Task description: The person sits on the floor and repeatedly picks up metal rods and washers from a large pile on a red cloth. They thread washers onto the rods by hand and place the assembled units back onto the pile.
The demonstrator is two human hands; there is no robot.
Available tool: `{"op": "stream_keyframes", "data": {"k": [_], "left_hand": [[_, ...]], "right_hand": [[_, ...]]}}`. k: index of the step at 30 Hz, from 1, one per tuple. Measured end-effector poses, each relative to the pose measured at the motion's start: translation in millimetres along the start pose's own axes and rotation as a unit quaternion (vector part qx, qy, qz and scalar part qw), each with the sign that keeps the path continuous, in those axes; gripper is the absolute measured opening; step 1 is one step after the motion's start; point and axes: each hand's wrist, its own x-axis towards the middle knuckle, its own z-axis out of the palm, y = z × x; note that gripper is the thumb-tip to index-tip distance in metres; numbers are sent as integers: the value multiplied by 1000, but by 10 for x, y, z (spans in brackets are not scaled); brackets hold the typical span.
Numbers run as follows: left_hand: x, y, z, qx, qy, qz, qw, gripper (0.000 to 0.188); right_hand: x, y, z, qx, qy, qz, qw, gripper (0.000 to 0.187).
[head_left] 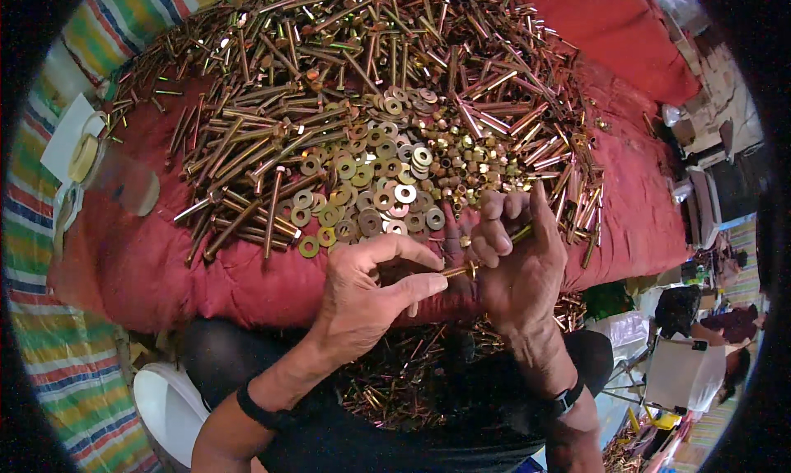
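My left hand (pixel 362 288) is closed in a pinch, with thumb and forefinger on a brass-coloured bolt (pixel 454 272). A washer-like ring (pixel 472 269) sits around the bolt's right end, close to my right palm. My right hand (pixel 526 267) is turned palm up, fingers curled and thumb raised. Something small and yellowish shows between its fingers and thumb; its kind is unclear. Just beyond both hands lie a heap of flat washers (pixel 384 198) and, to the right of these, a heap of small nuts (pixel 465 170).
A large pile of long bolts (pixel 272 135) spreads over the red padded cloth (pixel 272 288). More bolts (pixel 387 382) lie in my lap. A white container (pixel 169 403) stands at lower left, beside striped sheeting (pixel 66 366). A white chair (pixel 677 374) is at far right.
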Motion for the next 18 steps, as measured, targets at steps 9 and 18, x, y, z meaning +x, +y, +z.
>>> {"op": "stream_keyframes", "data": {"k": [9, 18], "left_hand": [[-11, -18, -93, -108, 19, 12, 994, 10], [47, 85, 71, -273, 89, -114, 951, 34]], "right_hand": [[-97, 6, 131, -432, 91, 52, 896, 46], [-274, 89, 210, -495, -53, -20, 867, 51]]}}
